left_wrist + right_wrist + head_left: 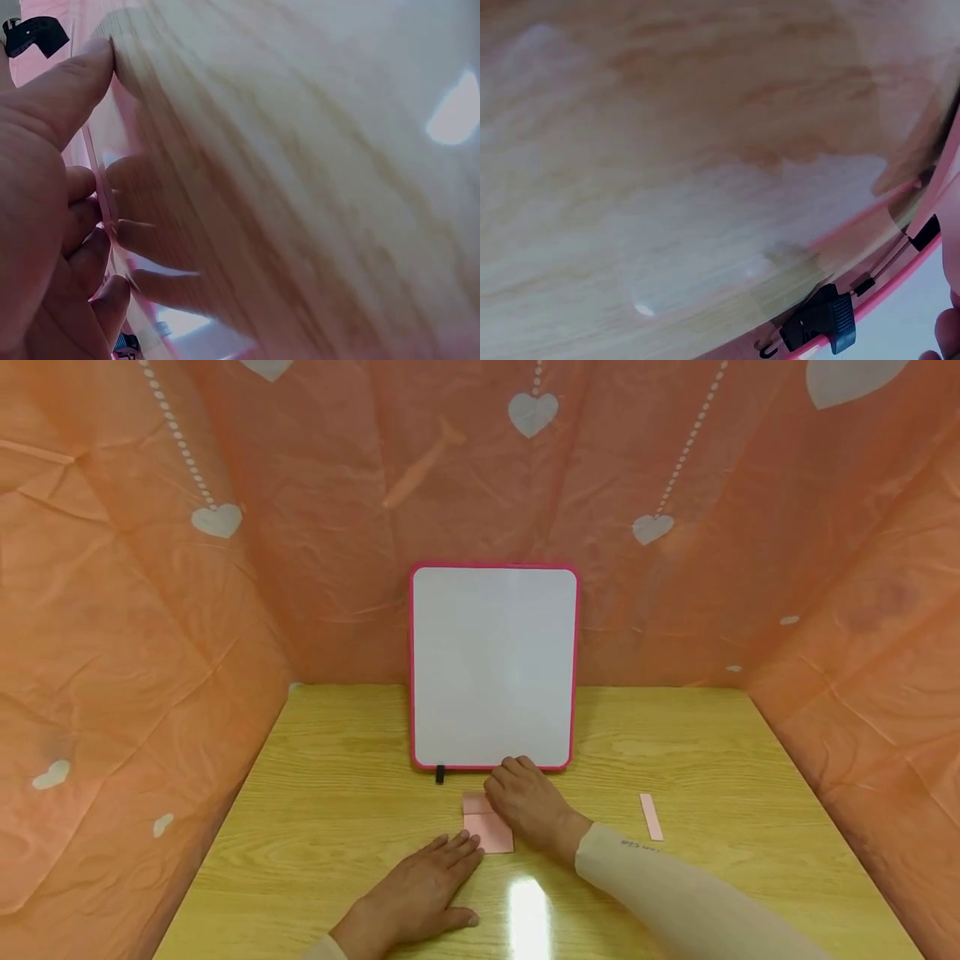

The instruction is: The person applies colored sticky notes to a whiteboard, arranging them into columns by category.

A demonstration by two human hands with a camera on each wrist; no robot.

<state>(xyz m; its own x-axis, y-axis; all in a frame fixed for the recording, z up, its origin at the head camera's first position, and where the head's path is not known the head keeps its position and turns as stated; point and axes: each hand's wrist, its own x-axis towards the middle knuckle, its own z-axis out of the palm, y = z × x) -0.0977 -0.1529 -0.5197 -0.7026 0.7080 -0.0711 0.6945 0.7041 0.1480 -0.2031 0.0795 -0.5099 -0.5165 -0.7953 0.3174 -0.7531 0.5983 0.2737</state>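
Observation:
A small pink sheet of paper (491, 834) lies on the wooden table (322, 827), with a crease line across its upper part. My left hand (420, 885) rests on the table with fingers extended, their tips touching the paper's lower left side. In the left wrist view the left hand (45, 187) shows its thumb and fingers against the tabletop. Over the paper's upper right part, my right hand (532, 806) lies with bent fingers; their tips are hidden. Only a little of the right hand (949, 330) shows at the right wrist view's edge.
Behind the paper stands a whiteboard (495, 668) with a pink frame, a black piece (440, 774) at its lower left. A narrow pink strip (651, 817) lies to the right. Orange cloth (337, 527) with white hearts encloses the table's back and sides.

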